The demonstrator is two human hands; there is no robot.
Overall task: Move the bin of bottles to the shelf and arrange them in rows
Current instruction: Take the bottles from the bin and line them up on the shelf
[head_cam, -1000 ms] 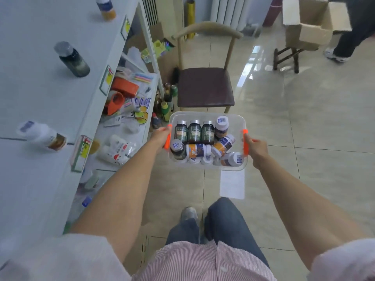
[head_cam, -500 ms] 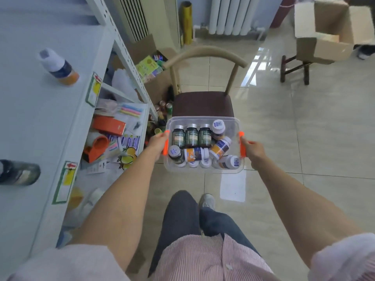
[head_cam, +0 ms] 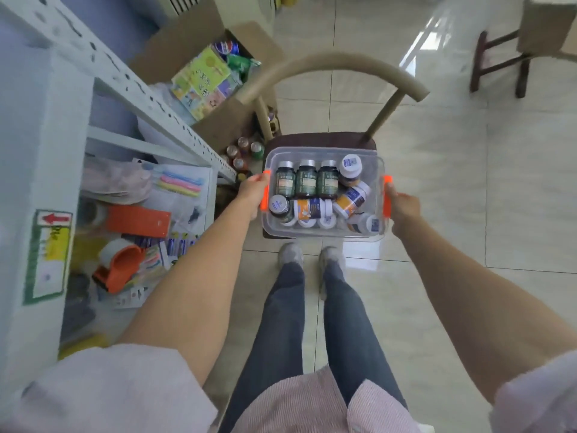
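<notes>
A clear plastic bin (head_cam: 373,170) with orange side handles hangs over the seat of a chair, in front of my legs. My left hand (head_cam: 251,190) grips its left handle and my right hand (head_cam: 402,209) grips its right handle. Inside lie several bottles: three dark green ones (head_cam: 306,181) side by side at the back, and white-capped ones with orange and blue labels (head_cam: 351,200) tumbled at the front and right. The pale metal shelf (head_cam: 40,126) runs along my left, its top surface at the frame's left edge.
A wooden chair (head_cam: 331,65) with a dark seat stands directly under and beyond the bin. The lower shelf level holds an orange tape dispenser (head_cam: 117,271), an orange box and packets. A cardboard box of goods (head_cam: 203,76) and drink bottles sit on the floor by the shelf. A stool stands far right.
My view has tilted down and I have stepped closer to the chair; the bin now hangs over its seat. The bottles on the shelf top have left the view. Both hands keep their grip.
</notes>
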